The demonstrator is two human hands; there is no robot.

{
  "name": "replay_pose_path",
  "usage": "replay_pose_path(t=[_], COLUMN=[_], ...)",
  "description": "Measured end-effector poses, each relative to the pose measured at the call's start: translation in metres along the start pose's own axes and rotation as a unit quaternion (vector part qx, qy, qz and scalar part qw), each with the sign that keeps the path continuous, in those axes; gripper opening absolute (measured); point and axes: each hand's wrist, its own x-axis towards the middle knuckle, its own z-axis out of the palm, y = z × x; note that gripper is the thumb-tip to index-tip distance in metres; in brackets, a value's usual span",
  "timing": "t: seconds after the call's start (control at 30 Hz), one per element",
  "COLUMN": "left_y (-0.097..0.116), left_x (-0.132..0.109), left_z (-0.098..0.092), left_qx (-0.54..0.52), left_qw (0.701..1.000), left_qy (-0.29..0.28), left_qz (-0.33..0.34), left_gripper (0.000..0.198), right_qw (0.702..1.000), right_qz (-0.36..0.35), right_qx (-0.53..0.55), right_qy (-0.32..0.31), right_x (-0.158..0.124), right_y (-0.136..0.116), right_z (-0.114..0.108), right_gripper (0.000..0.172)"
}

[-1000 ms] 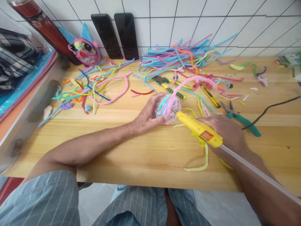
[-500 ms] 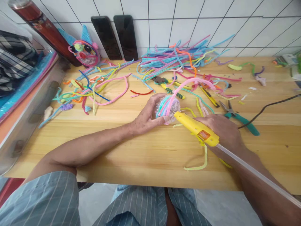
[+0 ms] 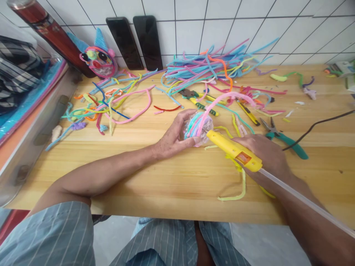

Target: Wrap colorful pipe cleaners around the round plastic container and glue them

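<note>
My left hand point(image 3: 173, 135) is closed round a small ball wrapped in pastel pipe cleaners point(image 3: 197, 125), resting on the wooden table point(image 3: 155, 177). A long pink pipe cleaner point(image 3: 222, 98) arches up from the ball to the right. My right hand point(image 3: 263, 153) grips a yellow glue gun point(image 3: 234, 150), its tip touching the ball's right side. A clear glue stick point(image 3: 305, 201) trails from the gun's back along my forearm.
A heap of coloured pipe cleaners point(image 3: 210, 68) lies at the back, more loose ones point(image 3: 111, 103) at the left. Green-handled pliers point(image 3: 283, 138), a yellow cutter point(image 3: 248, 114), a black cable point(image 3: 318, 125), a clown-face craft point(image 3: 97, 59) and two dark phones point(image 3: 135, 40) are on or behind the table.
Almost nothing differs: the glue gun's tip stays against the ball, with only a slight shift of my right hand and the camera.
</note>
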Motion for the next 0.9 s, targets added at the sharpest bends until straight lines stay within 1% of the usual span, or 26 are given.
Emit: replay_pose_path(t=[0.1, 0.2, 0.33, 0.53, 0.63, 0.73, 0.9], left_y=[-0.001, -0.001, 0.000, -0.002, -0.003, -0.002, -0.003], left_x=[0.000, 0.000, 0.001, 0.001, 0.001, 0.001, 0.001], left_z=[0.000, 0.000, 0.000, -0.001, -0.001, 0.000, 0.000], left_qx=[0.003, 0.005, 0.001, -0.002, 0.000, -0.004, -0.005], left_qw=[1.000, 1.000, 1.000, 1.000, 1.000, 1.000, 1.000], left_qy=[-0.003, -0.003, -0.003, 0.001, -0.002, 0.000, 0.000], left_qz=[0.007, 0.005, 0.004, -0.003, -0.006, -0.007, 0.000], left_gripper=[0.077, 0.077, 0.076, 0.077, 0.078, 0.077, 0.077], right_qw=[1.000, 0.999, 0.999, 1.000, 1.000, 1.000, 1.000], right_qz=[-0.025, -0.029, -0.024, 0.001, 0.007, -0.007, 0.008], right_qx=[0.003, 0.008, 0.001, 0.007, 0.007, 0.008, -0.005], right_qy=[-0.008, -0.017, -0.025, -0.002, -0.014, -0.029, 0.010], right_x=[0.000, 0.001, 0.001, -0.002, -0.001, 0.001, 0.002], right_y=[0.003, 0.004, 0.001, -0.002, -0.002, -0.005, -0.013], right_z=[0.001, 0.001, 0.001, 0.000, -0.001, 0.000, 0.001], right_gripper=[0.022, 0.023, 0.023, 0.027, 0.027, 0.026, 0.035])
